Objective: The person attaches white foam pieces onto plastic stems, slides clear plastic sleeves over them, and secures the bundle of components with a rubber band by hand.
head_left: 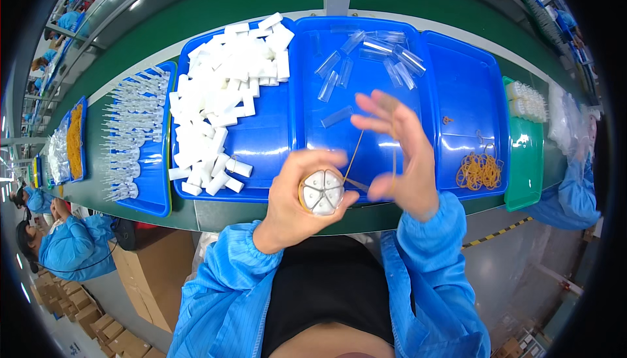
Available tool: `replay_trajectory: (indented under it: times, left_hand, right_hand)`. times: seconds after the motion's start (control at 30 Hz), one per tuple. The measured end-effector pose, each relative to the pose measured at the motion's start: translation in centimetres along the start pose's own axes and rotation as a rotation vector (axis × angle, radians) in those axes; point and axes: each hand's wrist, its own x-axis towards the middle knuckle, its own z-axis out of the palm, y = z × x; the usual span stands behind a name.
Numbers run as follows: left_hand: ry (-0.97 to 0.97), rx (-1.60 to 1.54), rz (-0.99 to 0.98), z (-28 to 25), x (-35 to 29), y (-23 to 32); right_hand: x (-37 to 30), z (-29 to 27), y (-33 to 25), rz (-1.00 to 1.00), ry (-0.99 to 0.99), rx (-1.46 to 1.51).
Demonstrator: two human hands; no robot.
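My left hand (pixel 290 185) is closed around a round bundle of white wedge-shaped pieces (pixel 322 193), its end face turned up. To its right, my right hand (pixel 405 155) has its fingers spread and holds a rubber band (pixel 354 152) stretched out from the bundle. The band's strands run between the bundle and the fingers. Beyond the hands, clear plastic tubes (pixel 337 117) lie scattered in a blue tray (pixel 326 137). At the right, a pile of yellow-brown rubber bands (pixel 479 171) rests in another blue tray (pixel 460 106).
White blocks (pixel 225 90) heap up in the left blue tray (pixel 261 168). Farther left, a tray (pixel 149 191) holds white thin-tipped parts (pixel 137 123). A green tray (pixel 524 155) with white pieces (pixel 528 102) stands at right. A cardboard box (pixel 153 273) and a seated person (pixel 75 247) are at lower left.
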Motion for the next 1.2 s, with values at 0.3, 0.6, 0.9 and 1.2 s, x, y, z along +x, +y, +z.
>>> replay_trajectory:
  times: [0.3, 0.6, 0.9, 1.2]
  left_hand:
    - [-0.147, 0.206, -0.082, -0.8, 0.6, 0.8]
    - [-0.219, -0.965, -0.831, -1.2, -0.1, 0.8]
    - [0.309, -0.728, -0.326, 1.5, 0.6, 0.2]
    - [-0.006, 0.482, 0.161, 0.5, 0.7, -3.0]
  right_hand:
    - [-1.2, -0.4, -2.9, -0.185, -0.339, -0.944]
    - [-2.3, 1.2, -5.8, -0.732, -0.505, -0.632]
    - [-1.9, 1.4, 1.0, 0.295, -0.057, 0.720]
    - [-1.7, 1.6, -0.2, -0.445, -0.225, -0.706]
